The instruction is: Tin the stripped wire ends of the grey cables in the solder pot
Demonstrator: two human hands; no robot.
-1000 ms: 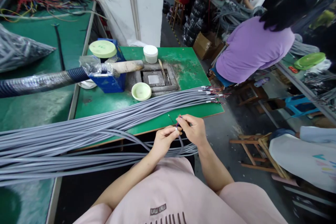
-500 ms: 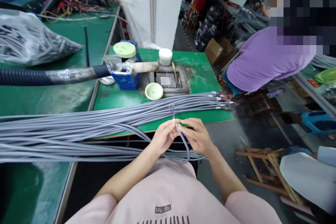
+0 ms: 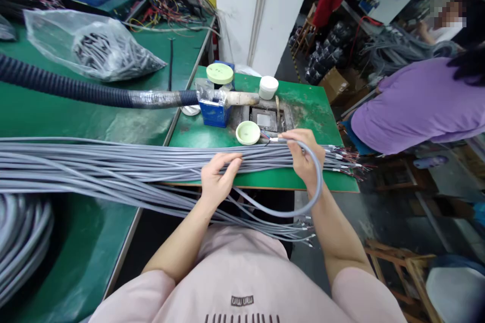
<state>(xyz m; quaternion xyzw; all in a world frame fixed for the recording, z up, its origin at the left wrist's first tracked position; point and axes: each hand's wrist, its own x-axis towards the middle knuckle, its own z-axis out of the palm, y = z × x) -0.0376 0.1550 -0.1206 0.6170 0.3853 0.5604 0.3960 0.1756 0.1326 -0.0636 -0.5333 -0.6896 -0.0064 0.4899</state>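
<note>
My right hand (image 3: pixel 305 156) is closed on a grey cable (image 3: pixel 317 171) close to its stripped end. Thin coloured wires at that end, past a white band, point left beside a pale green dish (image 3: pixel 248 132). From the hand the cable curves down and back left in a wide loop. My left hand (image 3: pixel 220 176) is over a bundle of grey cables (image 3: pixel 125 161), thumb and forefinger drawn close together and the other fingers curled. Whether anything is inside its grip is hidden. Several white-banded cable ends with bare wires (image 3: pixel 346 156) lie right of my right hand.
Behind the dish is a sooty framed recess (image 3: pixel 265 120) with a stick. A ribbed hose (image 3: pixel 159 98) reaches a blue box (image 3: pixel 214 113). A white tub (image 3: pixel 268 87) stands behind. A plastic bag (image 3: pixel 109 53) lies left. A person in purple (image 3: pixel 413 106) is at the right.
My right hand has carried the cable end forward to the dish, turning its wires leftward. My left hand has come away from that end. The view has swung left.
</note>
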